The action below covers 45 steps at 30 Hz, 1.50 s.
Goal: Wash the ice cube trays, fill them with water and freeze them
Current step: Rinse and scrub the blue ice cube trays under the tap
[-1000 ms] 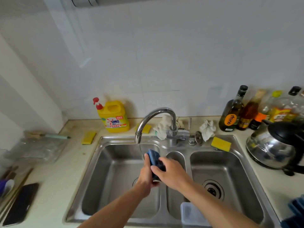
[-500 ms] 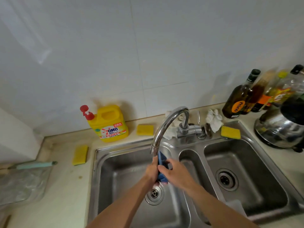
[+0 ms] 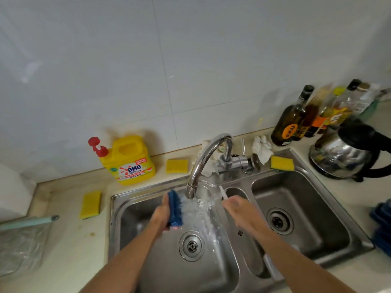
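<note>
Into the sink [image 3: 131, 218]'s left basin the faucet [image 3: 208, 157] now gushes. The hands, joined a moment ago, have parted. The left hand [image 3: 161, 214] grips the blue ice cube tray [image 3: 175, 208] on edge against the spray, so rinsing looks under way; whether the right hand [image 3: 237, 210] holds anything I cannot tell.

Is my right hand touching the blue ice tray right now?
Apart. Head view shows a wide gap of splashing water between the right hand and the blue ice tray, which the left hand grips.

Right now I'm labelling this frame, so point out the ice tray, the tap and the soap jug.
ice tray [image 3: 175, 208], head view, middle of its blue edge.
tap [image 3: 203, 158], head view, the curved spout.
soap jug [image 3: 129, 159], head view, yellow body above the label.
</note>
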### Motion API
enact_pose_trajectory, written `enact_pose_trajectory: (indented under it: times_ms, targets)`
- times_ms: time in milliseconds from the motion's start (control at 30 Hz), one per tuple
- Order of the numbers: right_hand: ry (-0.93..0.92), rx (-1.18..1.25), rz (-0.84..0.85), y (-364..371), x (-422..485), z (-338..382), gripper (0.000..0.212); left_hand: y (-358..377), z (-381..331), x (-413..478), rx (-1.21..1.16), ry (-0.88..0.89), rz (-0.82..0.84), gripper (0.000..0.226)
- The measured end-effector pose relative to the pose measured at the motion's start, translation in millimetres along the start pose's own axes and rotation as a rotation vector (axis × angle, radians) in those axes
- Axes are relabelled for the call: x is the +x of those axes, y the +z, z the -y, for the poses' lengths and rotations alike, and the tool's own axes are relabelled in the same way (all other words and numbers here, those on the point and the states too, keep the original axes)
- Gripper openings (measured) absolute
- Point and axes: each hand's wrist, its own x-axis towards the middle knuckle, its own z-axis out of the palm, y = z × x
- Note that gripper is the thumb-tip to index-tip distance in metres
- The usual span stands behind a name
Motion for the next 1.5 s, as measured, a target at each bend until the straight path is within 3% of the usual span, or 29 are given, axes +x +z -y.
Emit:
enact_pose_trajectory:
  times_ms: [100,267,433,567,667,933,1100,1367,1500]
  targets:
    - [0.087,-0.104,0.032,-38.5,2.5,-25.8,0.033,-34.3,-3.0,3.7,0.137,-0.021,-0.113,0.075]
    - [0.118,-0.035,0.006,-46.2,-6.5,-40.3,0.042,11.2,-13.8,-10.0,0.291,0.055,0.035,0.083]
    - [0.082,-0.067,0.052,-46.2,-31.0,-57.3,0.034,38.1,-27.2,-13.6,0.241,0.031,0.009,0.061]
    - [0.091,-0.123,0.06,-58.2,-49.1,-85.1,0.039,41.5,-31.1,-13.5,0.205,0.02,-0.047,0.047]
    - [0.11,-0.305,0.088,-65.2,-63.4,-108.6,0.051,46.6,-29.9,-12.0,0.149,0.002,-0.043,0.032]
    - [0.066,-0.758,0.144,-56.0,-88.5,-165.5,0.087,66.0,-13.4,-17.1,-0.026,0.003,-0.062,0.064]
    - [0.021,-0.954,0.182,-52.6,-88.6,-175.0,0.097,66.4,-9.7,-18.1,-0.137,-0.018,-0.038,0.048]
    - [0.026,-0.976,0.192,-48.3,-83.0,-175.6,0.102,68.8,-4.4,-24.6,-0.188,0.012,-0.02,0.049]
    - [0.017,-0.852,0.126,-48.4,-76.6,-156.7,0.099,67.6,-5.4,-25.6,-0.193,0.018,-0.003,0.047]
